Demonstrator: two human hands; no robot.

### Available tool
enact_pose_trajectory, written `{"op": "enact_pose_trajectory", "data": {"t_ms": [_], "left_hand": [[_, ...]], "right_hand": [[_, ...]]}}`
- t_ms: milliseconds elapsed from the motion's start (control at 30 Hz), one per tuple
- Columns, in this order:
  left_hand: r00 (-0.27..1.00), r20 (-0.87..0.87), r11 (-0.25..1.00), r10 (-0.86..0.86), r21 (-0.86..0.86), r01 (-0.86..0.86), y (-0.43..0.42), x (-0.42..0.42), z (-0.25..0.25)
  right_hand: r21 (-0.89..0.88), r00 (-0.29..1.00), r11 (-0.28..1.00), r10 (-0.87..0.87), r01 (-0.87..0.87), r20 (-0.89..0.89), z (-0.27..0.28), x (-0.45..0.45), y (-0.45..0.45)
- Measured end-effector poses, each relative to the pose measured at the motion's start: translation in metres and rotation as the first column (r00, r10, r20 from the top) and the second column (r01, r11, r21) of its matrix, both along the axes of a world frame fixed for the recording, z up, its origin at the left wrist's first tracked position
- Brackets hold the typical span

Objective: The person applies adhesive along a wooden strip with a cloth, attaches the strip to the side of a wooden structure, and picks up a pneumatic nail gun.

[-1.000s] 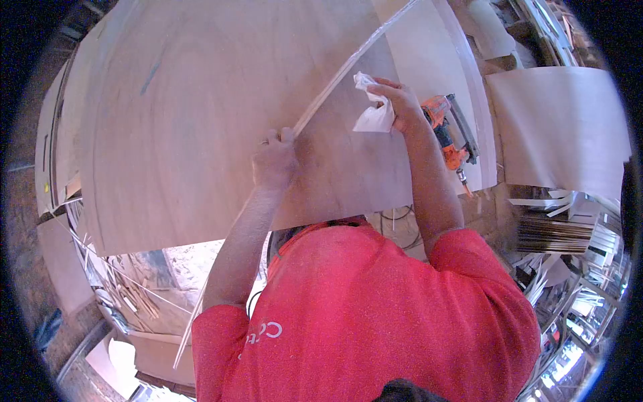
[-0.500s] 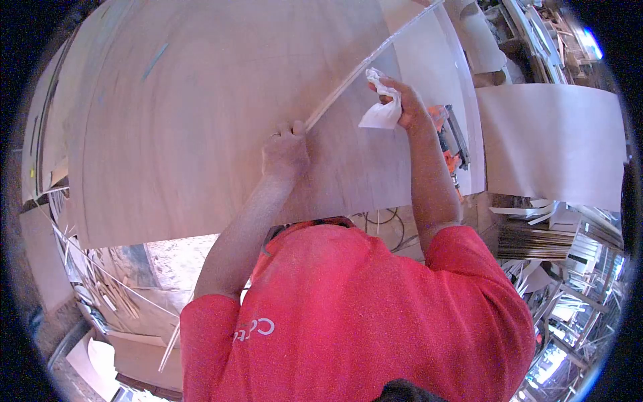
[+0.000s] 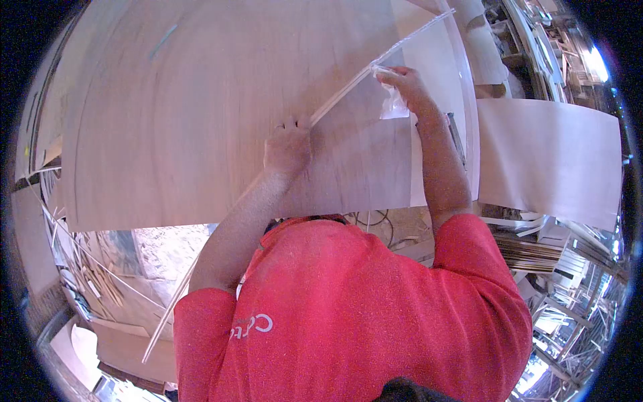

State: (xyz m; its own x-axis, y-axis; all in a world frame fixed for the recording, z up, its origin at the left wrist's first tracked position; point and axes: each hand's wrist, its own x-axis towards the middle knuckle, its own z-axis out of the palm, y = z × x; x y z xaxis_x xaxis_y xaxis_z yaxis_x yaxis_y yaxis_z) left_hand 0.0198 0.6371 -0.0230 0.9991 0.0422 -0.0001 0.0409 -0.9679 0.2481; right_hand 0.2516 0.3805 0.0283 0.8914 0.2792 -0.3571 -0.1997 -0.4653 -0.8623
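White cloth or film hung soft, pinched in right hand; left hand closed around strip, likely light, bendy, best gripped between hands.

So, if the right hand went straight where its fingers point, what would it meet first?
The right hand would probably meet the thin strip, just past the crumpled white material it holds; depth is unclear.

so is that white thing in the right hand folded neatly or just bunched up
Bunched up: the right hand pinches the white thing near its top, and the rest hangs loose in creases.
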Motion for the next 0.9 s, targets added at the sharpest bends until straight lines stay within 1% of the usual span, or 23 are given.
{"op": "enact_pose_trajectory", "data": {"t_ms": [33, 67, 133, 233, 433, 633, 767, 833, 867, 900], "left_hand": [[1.0, 0.016, 1.0, 0.004, 0.018, -0.004, -0.001, -0.001, 0.001], [1.0, 0.015, 1.0, 0.006, 0.016, -0.006, -0.001, -0.001, 0.002], [1.0, -0.003, 1.0, 0.0, 0.023, 0.001, -0.001, -0.002, 0.009], [0.999, -0.038, 1.0, 0.012, -0.007, -0.012, 0.0, -0.001, 0.012], [0.998, -0.055, 0.999, 0.011, -0.048, -0.014, 0.0, -0.002, 0.016], [0.996, -0.088, 0.999, 0.0, -0.041, -0.004, -0.001, -0.001, 0.017], [0.998, -0.056, 0.999, 0.002, -0.044, -0.004, -0.001, -0.001, 0.016], [1.0, -0.017, 0.999, 0.008, -0.04, -0.008, 0.0, -0.002, 0.016], [1.0, -0.017, 0.999, 0.008, -0.04, -0.009, -0.001, -0.002, 0.016], [1.0, -0.026, 0.999, 0.017, -0.033, -0.018, -0.001, -0.002, 0.016]], "right_hand": [[-0.047, 0.999, 0.998, 0.049, -0.048, 0.02, 0.0, 0.004, -0.001], [-0.048, 0.998, 0.998, 0.051, -0.05, 0.019, -0.001, 0.006, -0.001], [-0.113, 0.99, 0.986, 0.13, -0.122, 0.062, 0.002, 0.008, -0.001], [-0.123, 0.984, 0.979, 0.172, -0.165, 0.051, 0.004, 0.009, 0.003], [-0.19, 0.973, 0.955, 0.229, -0.228, -0.016, 0.008, 0.018, 0.007], [-0.24, 0.975, 0.947, 0.22, -0.214, -0.001, 0.026, 0.012, 0.016], [-0.229, 0.97, 0.943, 0.243, -0.242, -0.028, 0.014, 0.021, 0.014], [-0.238, 0.939, 0.909, 0.325, -0.343, -0.111, 0.02, 0.018, 0.015], [-0.238, 0.939, 0.909, 0.325, -0.343, -0.111, 0.021, 0.018, 0.016], [-0.199, 0.949, 0.928, 0.299, -0.314, -0.101, 0.02, 0.019, 0.016]]}}
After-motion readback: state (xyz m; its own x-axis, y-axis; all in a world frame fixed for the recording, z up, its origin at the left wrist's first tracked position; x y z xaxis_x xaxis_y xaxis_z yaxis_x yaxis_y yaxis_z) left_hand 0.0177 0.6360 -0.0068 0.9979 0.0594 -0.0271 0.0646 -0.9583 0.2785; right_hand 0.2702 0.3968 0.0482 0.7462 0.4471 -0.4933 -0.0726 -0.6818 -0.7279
